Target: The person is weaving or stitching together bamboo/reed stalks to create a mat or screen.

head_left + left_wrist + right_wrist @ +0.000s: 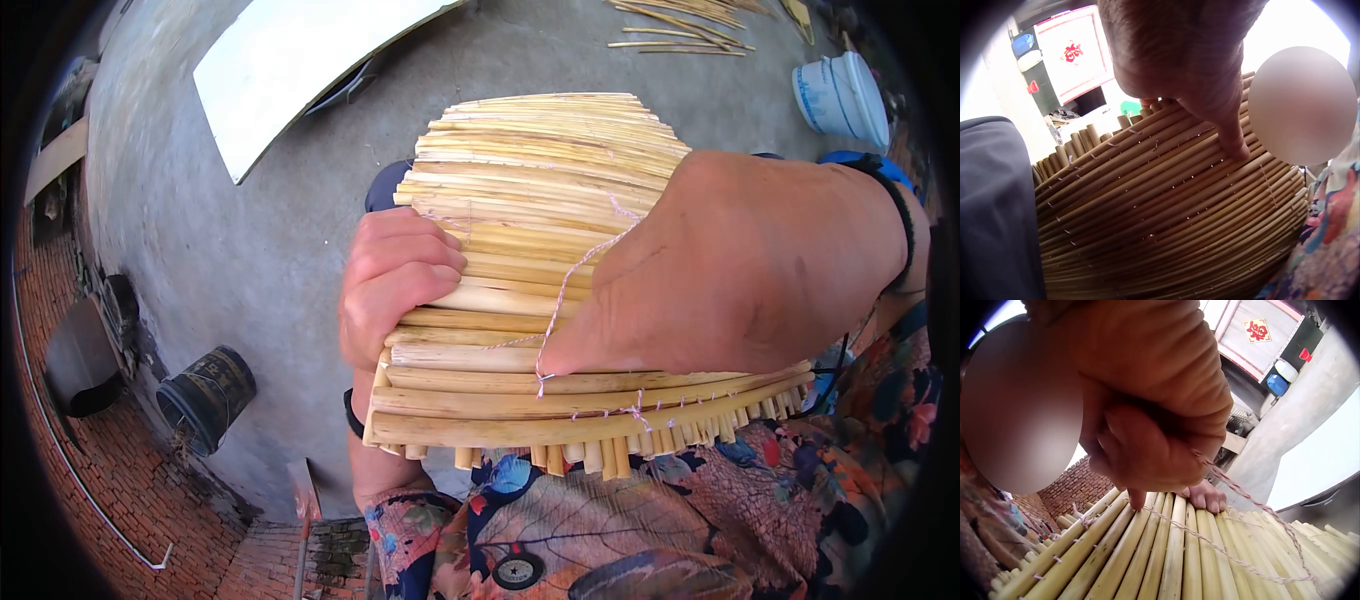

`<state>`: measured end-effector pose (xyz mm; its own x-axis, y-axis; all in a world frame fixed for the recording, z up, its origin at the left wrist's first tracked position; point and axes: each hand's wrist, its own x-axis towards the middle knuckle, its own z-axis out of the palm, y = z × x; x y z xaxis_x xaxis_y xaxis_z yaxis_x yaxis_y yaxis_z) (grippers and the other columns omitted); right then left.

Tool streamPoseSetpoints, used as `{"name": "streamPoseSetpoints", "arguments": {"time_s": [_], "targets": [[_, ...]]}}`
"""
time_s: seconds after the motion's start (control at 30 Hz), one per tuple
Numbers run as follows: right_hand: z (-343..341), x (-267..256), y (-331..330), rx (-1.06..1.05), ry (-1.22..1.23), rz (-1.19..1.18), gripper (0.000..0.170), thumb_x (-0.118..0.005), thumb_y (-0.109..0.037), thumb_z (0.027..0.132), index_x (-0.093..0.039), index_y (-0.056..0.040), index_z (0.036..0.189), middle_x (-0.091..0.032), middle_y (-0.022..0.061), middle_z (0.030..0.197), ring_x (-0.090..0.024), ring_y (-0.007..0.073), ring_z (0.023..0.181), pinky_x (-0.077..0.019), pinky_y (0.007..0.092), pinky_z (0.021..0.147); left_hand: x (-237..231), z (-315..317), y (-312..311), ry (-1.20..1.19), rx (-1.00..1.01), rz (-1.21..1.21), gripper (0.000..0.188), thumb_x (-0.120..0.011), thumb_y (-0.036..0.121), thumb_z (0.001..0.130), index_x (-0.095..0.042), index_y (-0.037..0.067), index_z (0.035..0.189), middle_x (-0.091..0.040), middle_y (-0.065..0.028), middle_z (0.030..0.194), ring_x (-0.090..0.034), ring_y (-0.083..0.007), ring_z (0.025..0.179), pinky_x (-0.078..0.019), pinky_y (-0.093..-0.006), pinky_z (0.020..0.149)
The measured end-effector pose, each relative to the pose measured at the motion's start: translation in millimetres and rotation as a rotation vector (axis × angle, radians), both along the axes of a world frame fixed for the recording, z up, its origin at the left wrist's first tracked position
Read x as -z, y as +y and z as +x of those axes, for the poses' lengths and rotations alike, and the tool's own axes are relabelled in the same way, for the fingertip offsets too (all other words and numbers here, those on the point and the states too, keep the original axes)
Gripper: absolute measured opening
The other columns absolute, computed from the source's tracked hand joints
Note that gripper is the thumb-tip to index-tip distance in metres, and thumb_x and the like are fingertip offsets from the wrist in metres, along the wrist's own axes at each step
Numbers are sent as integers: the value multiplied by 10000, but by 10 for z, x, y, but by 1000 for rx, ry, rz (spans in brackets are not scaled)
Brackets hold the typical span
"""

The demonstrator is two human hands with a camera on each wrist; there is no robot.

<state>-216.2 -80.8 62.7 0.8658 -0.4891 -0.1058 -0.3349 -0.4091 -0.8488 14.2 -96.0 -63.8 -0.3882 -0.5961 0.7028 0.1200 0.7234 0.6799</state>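
A panel of pale stalks (540,240), stitched side by side with thread, lies across the person's lap. The left hand (395,275) grips its left edge, fingers curled over the top; the left wrist view shows that hand (1185,69) against the underside, one fingertip touching the stalks. Above the near right part is the right hand (730,260), a digit tip against the stalks beside a stitch. In the right wrist view the right hand (1154,419) is curled round a pink-and-white string (1254,503), which loops out over the panel. Any needle is hidden.
A white board (300,70) lies at the upper left. Loose stalks (685,22) and a white bucket (840,100) are at the upper right. A black bucket (207,398) and a shovel (305,500) are on the left, near a brick surface (150,480).
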Motion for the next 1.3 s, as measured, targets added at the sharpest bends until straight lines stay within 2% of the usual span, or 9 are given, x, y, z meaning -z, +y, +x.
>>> {"name": "streamPoseSetpoints", "arguments": {"time_s": [0.2, 0.3, 0.33, 0.37, 0.47, 0.5, 0.53, 1.1, 1.3], "targets": [[-36, -91, -134, -31, 47, -58, 274, -611, -84, 813, -651, -130, 1080, -615, 34, 744, -590, 236, 629, -456, 324, 497, -11, -52, -102, 32, 64, 56, 206, -674, 129, 719, -566, 46, 873, -578, -85, 813, -568, -241, 749, -469, -337, 667], [-3, -363, -242, -81, 274, -186, 223, -639, -71, 796, -682, -113, 1011, -596, 57, 704, -579, 262, 600, -434, 344, 496, -69, -129, -166, 8, 62, 90, 236, -698, 126, 692, -560, 54, 869, -568, -75, 813, -560, -238, 740, -455, -329, 660], [8, -416, -294, -81, 281, -216, 203, -652, -76, 789, -686, -102, 987, -587, 65, 692, -574, 271, 587, -421, 353, 494, -94, -190, -242, 13, 61, 12, 329, -756, 139, 617, -551, 61, 862, -543, -65, 794, -548, -244, 730, -443, -323, 650], [23, -469, -354, -83, 288, -247, 184, -665, -81, 781, -691, -90, 963, -578, 73, 679, -568, 281, 575, -409, 361, 491, -138, -221, -284, 56, 26, -10, 329, -756, 139, 617, -551, 61, 862, -543, -65, 794, -548, -244, 730, -443, -323, 650], [33, -536, -427, -174, 342, -341, 157, -663, -106, 795, -686, -66, 945, -557, 80, 652, -566, 282, 580, -394, 365, 491, -153, -319, -361, -63, 35, -52, 478, -834, 152, 499, -547, 67, 871, -512, -74, 781, -532, -274, 737, -440, -342, 651], [31, -537, -410, -172, 361, -357, 151, -660, -102, 799, -684, -61, 943, -551, 82, 645, -562, 283, 581, -391, 364, 496, -136, -350, -376, -33, 4, -64, 478, -834, 152, 499, -547, 67, 871, -512, -74, 781, -532, -274, 737, -440, -342, 651], [-84, -456, -331, -43, 405, -212, 145, -620, -112, 842, -668, -69, 972, -625, 107, 797, -605, 316, 730, -467, 349, 612, -125, -370, -391, -36, 28, -74, 475, -840, 142, 503, -543, 61, 865, -513, -69, 785, -522, -260, 725, -437, -337, 642], [-110, -414, -357, -59, 415, -329, 179, -625, -79, 843, -636, -61, 1021, -638, 112, 858, -620, 304, 772, -480, 351, 655, -153, -468, -467, 8, 13, -122, 511, -870, 183, 531, -555, 45, 909, -541, -75, 827, -548, -251, 765, -454, -327, 684], [-136, -515, -401, -38, 453, -320, 173, -621, -93, 849, -641, -53, 1016, -640, 114, 844, -628, 297, 765, -480, 348, 645, -167, -449, -545, -17, 123, -76, 533, -857, 181, 563, -553, 38, 976, -560, -70, 875, -567, -246, 813, -463, -321, 721]]}}
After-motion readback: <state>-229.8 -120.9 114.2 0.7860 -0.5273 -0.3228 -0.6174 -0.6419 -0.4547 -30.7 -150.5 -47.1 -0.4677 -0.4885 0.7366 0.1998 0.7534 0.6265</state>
